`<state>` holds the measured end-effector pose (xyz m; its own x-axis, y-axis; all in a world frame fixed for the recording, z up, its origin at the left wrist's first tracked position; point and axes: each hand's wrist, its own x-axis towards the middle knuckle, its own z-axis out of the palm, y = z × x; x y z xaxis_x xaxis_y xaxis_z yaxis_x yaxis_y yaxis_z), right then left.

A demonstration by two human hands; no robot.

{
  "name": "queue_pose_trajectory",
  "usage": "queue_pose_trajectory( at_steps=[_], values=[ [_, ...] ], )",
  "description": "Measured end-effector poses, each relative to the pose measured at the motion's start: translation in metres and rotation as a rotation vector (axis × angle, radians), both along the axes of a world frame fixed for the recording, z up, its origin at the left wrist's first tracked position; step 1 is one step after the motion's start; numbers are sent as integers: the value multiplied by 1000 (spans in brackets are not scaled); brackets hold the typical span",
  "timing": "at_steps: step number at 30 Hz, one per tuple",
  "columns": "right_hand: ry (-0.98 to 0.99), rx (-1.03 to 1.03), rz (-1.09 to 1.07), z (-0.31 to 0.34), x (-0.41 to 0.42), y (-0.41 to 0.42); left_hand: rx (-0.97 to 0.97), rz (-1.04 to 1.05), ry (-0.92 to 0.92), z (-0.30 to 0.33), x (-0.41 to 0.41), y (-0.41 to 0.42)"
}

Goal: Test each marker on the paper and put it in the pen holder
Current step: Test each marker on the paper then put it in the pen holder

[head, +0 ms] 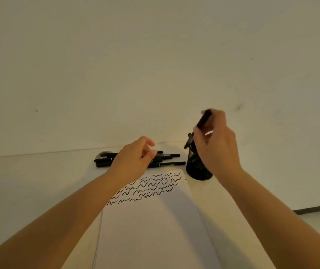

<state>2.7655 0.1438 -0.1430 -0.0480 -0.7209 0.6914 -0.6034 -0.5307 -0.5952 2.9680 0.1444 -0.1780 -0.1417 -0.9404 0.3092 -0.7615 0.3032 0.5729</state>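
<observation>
My right hand (216,144) grips a black marker (203,119) tilted, its lower end at the mouth of the black mesh pen holder (198,169). The holder stands just right of the paper's far corner, with marker ends showing inside it. My left hand (135,158) hovers with loosely curled fingers over a pile of several black markers (168,159) lying beyond the paper; I cannot see it holding any. The white paper (151,230) lies in front of me, its far part covered with rows of black squiggles (151,186).
A grey rounded object (102,154) lies behind the left end of the marker pile. The pale table meets a plain wall just behind the markers. A dark strip (314,209) marks the table's right edge.
</observation>
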Motion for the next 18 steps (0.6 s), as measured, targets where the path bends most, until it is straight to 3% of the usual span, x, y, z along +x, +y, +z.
queue_pose_trajectory(
  at_steps=[2,5,11,18],
  values=[
    [-81,-21,-36,9,-8,-11,73,23,-265,-10,4,-19],
    [-33,-30,-60,11,-16,-24,92,11,-531,-27,8,-37],
    [234,-5,-88,-6,-18,-32,54,16,-686,-41,8,-50],
    [182,-65,-108,-3,-20,-30,36,61,-711,-51,12,-56]
  ],
)
